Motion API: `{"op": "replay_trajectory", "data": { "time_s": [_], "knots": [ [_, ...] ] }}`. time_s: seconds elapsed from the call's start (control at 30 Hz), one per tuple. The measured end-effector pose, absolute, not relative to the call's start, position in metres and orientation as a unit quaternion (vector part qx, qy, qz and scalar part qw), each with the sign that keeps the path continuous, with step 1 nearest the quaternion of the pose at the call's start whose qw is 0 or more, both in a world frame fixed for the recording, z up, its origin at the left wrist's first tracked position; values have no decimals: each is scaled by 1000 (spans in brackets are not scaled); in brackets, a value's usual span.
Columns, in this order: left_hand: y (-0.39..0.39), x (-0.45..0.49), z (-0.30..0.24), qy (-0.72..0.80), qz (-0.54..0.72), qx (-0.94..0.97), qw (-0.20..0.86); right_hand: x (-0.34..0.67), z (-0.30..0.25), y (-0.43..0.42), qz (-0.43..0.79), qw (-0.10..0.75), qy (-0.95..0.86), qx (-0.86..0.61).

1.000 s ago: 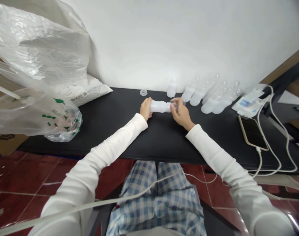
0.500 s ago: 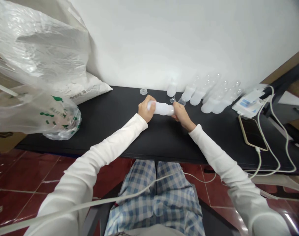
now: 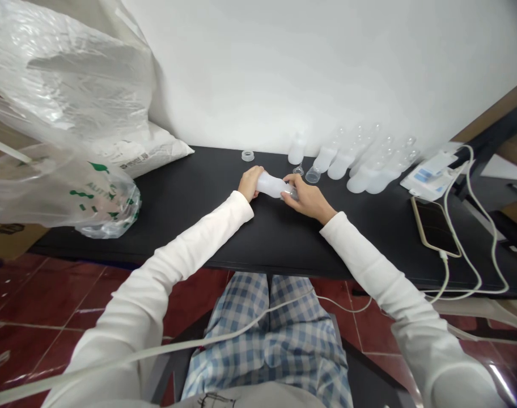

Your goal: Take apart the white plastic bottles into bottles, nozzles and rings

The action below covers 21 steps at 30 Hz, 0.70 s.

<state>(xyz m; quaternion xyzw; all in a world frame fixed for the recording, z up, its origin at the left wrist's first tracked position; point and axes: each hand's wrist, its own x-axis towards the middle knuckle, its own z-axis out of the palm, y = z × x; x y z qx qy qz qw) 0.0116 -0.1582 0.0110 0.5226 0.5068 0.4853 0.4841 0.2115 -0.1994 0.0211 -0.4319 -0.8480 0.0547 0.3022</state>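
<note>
A frosted white baby bottle (image 3: 270, 185) lies sideways between my two hands, a little above the black table. My left hand (image 3: 250, 182) is closed around its left end. At its other end, the thumb and fingers of my right hand (image 3: 305, 195) grip the bottle by a clear part (image 3: 289, 193), partly hidden by the fingers. Just beyond my right hand are a small clear teat (image 3: 299, 170) and a clear cap (image 3: 313, 175) on the table. A white ring (image 3: 248, 156) lies farther back, beyond my left hand.
One white bottle (image 3: 296, 150) stands by the wall. Several bottles with clear domed tops (image 3: 371, 164) stand to its right. A phone (image 3: 435, 226) with a white cable lies at the right, near a white-and-blue packet (image 3: 428, 175). Plastic bags (image 3: 101, 192) fill the left end.
My right hand has shifted slightly left and its grip has changed; a clear part now shows at the bottle's right end. The bottle has tilted slightly, and my left hand has turned around its end.
</note>
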Motion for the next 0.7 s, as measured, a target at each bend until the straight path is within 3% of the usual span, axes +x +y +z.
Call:
{"op": "replay_trajectory", "data": {
  "time_s": [0.1, 0.37, 0.7],
  "knots": [
    [-161, 11, 12, 491, 490, 534, 483, 212, 18, -199, 46, 311, -836, -449],
    [-158, 10, 2, 448, 522, 571, 447, 209, 19, -195, 145, 475, -735, -462],
    [-157, 5, -2, 417, 523, 622, 407, 205, 23, -197, 291, 463, -681, -487]
  ]
}}
